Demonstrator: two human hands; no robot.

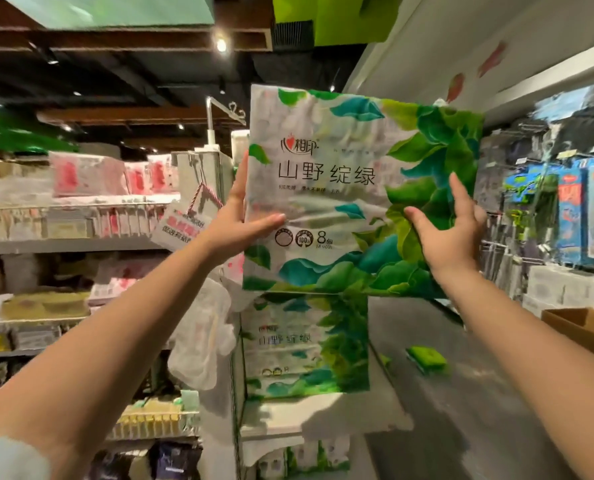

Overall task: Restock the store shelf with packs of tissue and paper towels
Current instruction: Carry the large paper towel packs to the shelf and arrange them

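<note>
Overhead — dark ceiling, stocked shelves.

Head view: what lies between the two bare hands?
The large green-leaf-printed plastic tissue pack fills the stretch between left hand and right hand, which press its sides, as the head view shows.
</note>
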